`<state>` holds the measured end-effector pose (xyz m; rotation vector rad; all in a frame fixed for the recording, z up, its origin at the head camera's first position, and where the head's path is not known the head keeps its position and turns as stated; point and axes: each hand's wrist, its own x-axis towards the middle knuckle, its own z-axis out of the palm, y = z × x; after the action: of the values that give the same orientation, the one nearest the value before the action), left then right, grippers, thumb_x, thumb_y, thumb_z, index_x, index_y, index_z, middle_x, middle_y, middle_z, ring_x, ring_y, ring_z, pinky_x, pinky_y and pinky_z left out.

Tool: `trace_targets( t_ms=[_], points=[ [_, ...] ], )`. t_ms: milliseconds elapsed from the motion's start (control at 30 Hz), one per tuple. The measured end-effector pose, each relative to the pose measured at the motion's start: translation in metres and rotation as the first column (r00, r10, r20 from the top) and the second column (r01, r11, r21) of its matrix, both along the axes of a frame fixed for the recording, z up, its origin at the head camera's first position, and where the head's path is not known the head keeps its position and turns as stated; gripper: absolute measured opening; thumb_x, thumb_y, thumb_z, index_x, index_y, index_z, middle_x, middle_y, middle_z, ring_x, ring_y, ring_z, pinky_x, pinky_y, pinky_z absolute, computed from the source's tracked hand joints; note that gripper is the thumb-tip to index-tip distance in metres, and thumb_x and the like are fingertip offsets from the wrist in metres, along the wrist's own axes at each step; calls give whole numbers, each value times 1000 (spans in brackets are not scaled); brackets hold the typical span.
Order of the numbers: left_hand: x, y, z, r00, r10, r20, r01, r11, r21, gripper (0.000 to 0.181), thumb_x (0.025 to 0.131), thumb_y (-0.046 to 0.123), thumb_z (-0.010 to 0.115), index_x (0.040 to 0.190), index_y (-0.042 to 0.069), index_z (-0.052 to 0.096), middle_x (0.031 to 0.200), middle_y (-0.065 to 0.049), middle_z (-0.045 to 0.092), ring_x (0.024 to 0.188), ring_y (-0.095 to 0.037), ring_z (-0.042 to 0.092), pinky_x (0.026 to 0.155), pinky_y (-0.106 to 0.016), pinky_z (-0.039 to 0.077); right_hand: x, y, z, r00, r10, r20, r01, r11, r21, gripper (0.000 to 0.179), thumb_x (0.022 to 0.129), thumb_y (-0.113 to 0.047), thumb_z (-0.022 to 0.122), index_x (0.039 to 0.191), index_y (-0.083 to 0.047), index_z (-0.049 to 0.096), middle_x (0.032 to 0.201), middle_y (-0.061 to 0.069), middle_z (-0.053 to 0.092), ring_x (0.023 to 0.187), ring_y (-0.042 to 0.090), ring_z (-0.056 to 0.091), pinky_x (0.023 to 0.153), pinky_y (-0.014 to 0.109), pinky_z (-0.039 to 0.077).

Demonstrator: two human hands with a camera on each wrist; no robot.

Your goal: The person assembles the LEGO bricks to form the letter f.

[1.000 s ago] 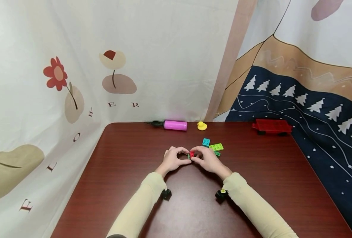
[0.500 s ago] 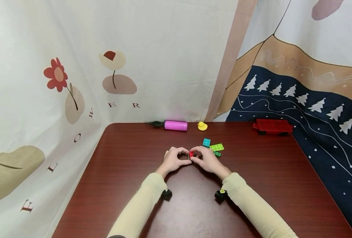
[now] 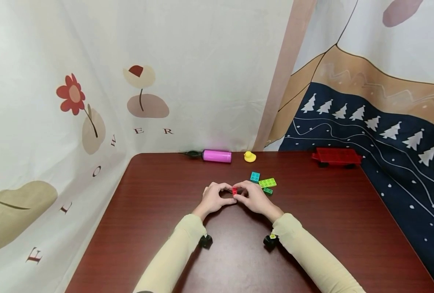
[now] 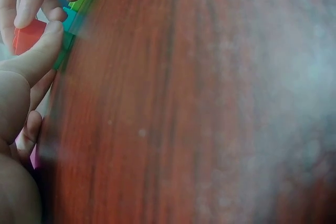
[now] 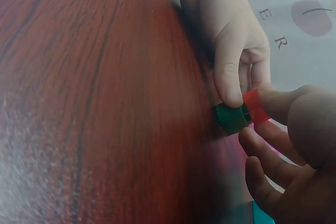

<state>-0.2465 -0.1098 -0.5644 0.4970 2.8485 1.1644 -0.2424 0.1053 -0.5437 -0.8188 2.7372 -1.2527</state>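
Observation:
Near the middle of the table, my left hand (image 3: 214, 198) pinches a green toy brick (image 5: 229, 119) between thumb and fingers. My right hand (image 3: 255, 197) grips a small red brick (image 3: 234, 191) just above it. In the right wrist view, the red piece sits over the green one with green studs showing at the join; I cannot tell whether they are pressed fully together. From the head camera the green brick is hidden. Beyond my right hand lie a turquoise brick (image 3: 255, 176), a long lime brick (image 3: 267, 182) and another green brick (image 3: 268, 191).
Along the table's back edge lie a pink cylinder with a black tapered end (image 3: 217, 156), a yellow rubber duck (image 3: 250, 156) and a red toy wagon (image 3: 337, 156). Printed curtains hang behind and to the left of the brown table (image 3: 231, 260).
The red brick has shifted slightly left with my right hand, and the green brick beneath has gone from the head camera's sight. My left hand stays nearly still.

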Motion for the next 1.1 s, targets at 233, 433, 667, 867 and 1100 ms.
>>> trace_targets(
  t_ms=[233,433,667,867,1100],
  points=[
    [-1,0,-2,1000,3,-7,-3,1000,-16,39,82,45,91,115,29,78,110,9,73,102,-16,52,92,-46,37,2,0,0,999,-31,35,32,999,-23,30,96,-14,78,125,-9,74,113,5,71,83,10,65,78,29,56],
    [0,0,-4,1000,2,-4,-2,1000,-14,41,81,45,91,117,30,78,111,10,72,102,-14,52,92,-45,37,3,-1,0,999,-40,26,40,999,-32,29,96,-12,78,125,-8,74,112,6,72,80,10,65,76,30,56],
    [1,0,-3,1000,6,4,-6,1000,-17,45,80,47,91,119,30,78,112,10,72,104,-14,52,93,-45,38,3,-2,-3,999,-44,11,44,998,-43,27,97,-13,77,124,-7,75,112,6,72,78,9,64,75,28,56],
    [2,0,-1,1000,3,5,-2,1000,-21,48,80,48,91,121,29,77,114,8,72,105,-16,52,93,-46,38,3,-3,-7,998,-63,2,63,997,-39,28,95,-14,80,122,-9,76,112,5,72,74,8,62,72,27,54],
    [1,-1,-4,1000,-2,-16,2,1000,-21,48,80,48,91,121,29,76,113,10,74,104,-15,53,92,-44,37,3,-4,-11,998,-60,-26,58,995,-77,28,93,-11,81,120,-7,77,110,7,73,73,8,64,73,30,56]
  ],
)
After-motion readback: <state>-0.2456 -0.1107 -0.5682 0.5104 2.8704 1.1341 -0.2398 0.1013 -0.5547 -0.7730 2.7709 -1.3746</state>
